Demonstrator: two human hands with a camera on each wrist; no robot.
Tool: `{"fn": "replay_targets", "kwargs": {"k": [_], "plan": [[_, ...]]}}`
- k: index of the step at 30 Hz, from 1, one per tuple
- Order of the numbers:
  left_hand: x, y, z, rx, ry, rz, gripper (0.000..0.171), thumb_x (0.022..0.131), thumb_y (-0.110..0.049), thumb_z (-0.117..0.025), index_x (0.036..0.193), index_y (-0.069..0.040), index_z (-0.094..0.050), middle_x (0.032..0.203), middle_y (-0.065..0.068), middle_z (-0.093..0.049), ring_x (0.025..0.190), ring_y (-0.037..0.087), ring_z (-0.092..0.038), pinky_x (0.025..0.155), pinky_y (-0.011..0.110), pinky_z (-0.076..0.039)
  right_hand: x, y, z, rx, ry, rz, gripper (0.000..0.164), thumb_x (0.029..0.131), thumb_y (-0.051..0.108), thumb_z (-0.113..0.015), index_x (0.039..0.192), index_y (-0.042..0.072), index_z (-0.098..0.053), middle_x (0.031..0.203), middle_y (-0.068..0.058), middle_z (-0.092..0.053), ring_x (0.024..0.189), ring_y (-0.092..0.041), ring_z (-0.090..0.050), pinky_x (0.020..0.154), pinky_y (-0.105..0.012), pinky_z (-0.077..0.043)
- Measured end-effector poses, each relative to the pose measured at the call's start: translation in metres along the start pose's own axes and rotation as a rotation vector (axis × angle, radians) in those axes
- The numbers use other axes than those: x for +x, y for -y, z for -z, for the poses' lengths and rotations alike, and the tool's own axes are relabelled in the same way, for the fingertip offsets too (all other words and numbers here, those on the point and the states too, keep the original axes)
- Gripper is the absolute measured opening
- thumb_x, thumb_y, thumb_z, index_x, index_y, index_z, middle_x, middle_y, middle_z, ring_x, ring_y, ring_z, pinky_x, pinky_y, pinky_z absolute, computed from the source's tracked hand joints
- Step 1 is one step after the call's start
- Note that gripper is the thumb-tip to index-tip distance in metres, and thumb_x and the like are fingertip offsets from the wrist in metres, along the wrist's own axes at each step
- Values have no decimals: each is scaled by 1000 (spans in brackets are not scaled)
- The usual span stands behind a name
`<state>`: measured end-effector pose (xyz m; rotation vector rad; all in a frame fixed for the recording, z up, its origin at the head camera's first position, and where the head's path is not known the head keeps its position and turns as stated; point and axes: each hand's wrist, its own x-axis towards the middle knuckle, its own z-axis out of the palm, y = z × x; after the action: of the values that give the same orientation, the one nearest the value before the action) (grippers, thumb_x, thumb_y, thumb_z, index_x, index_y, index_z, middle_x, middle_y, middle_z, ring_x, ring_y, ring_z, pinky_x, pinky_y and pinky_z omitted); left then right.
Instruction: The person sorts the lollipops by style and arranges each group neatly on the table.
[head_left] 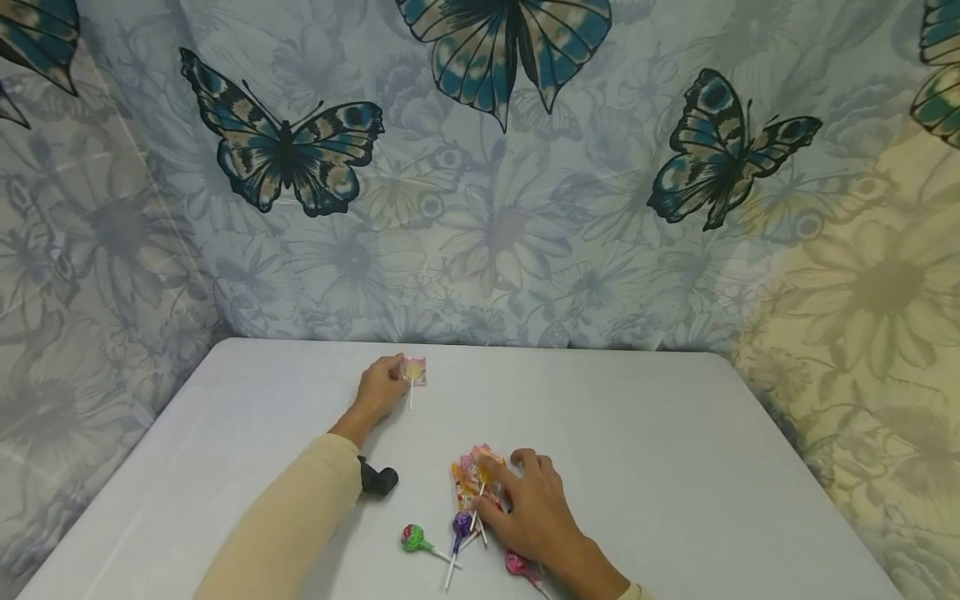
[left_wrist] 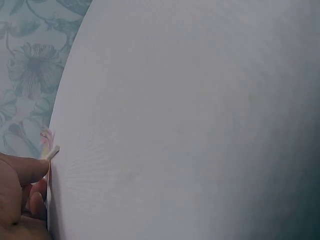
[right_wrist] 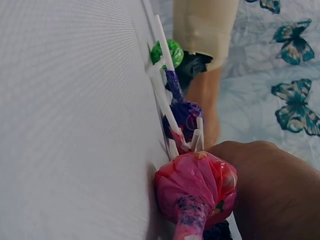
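My left hand (head_left: 381,388) pinches a lollipop (head_left: 413,371) in a flat pink-and-clear wrapper near the table's far edge, its white stick pointing down. In the left wrist view, thumb and fingers meet beside its stick (left_wrist: 54,152). My right hand (head_left: 534,510) reaches over a small heap of orange-and-pink wrapped lollipops (head_left: 469,472), thumb and index finger apart at the heap's right side. Just in front of the heap lies a purple lollipop (head_left: 462,524), with a green lollipop (head_left: 411,537) to its left. Beneath the right wrist is a pink lollipop (right_wrist: 196,185), large in the right wrist view.
The white table (head_left: 637,433) runs back to a hanging cloth (head_left: 510,250) printed with flowers and butterflies. A black wrist strap with a camera (head_left: 378,478) sits at the left sleeve's cuff.
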<state>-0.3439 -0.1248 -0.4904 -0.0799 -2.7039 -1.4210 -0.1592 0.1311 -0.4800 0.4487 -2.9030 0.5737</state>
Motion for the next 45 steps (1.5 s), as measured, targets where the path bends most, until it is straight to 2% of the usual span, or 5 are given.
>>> {"fn": "replay_targets", "kwargs": {"k": [9, 19, 24, 30, 45], "plan": [[1, 2, -5, 2, -11, -43, 54, 84, 2, -65, 135, 5, -51, 103, 14, -57, 94, 26, -52, 84, 39, -44, 4, 0, -1, 9, -54, -25, 46, 86, 51, -64, 126, 28, -66, 97, -2, -47, 87, -21, -41, 76, -45, -38], [-3, 1, -3, 3, -18, -41, 50, 86, 1, -65, 135, 4, -52, 101, 13, -57, 92, 26, -51, 81, 39, -44, 7, 5, -2, 13, -78, -26, 42, 84, 46, -70, 120, 25, -70, 87, 4, -49, 81, -17, -41, 73, -47, -38], [-3, 0, -1, -11, -24, -37, 50, 84, 2, -67, 132, 7, -53, 100, 13, -57, 94, 27, -53, 84, 40, -45, 11, 4, -2, 102, -69, -20, 41, 82, 40, -74, 118, 19, -71, 85, 4, -52, 76, -14, -41, 63, -34, -34], [-3, -1, -1, -16, -21, -44, 50, 84, 3, -66, 132, 8, -53, 105, 16, -58, 96, 28, -54, 86, 40, -45, 14, 0, -4, 277, -77, -46, 39, 79, 26, -79, 114, 10, -72, 84, 5, -51, 72, -12, -42, 57, -25, -39], [-4, 1, -1, 7, -28, -64, 49, 83, 3, -66, 130, 9, -54, 103, 16, -58, 93, 28, -53, 83, 41, -44, 14, -2, -2, 473, -213, 11, 35, 77, 6, -81, 111, 5, -72, 91, 6, -57, 73, -13, -55, 62, -25, -49]]}}
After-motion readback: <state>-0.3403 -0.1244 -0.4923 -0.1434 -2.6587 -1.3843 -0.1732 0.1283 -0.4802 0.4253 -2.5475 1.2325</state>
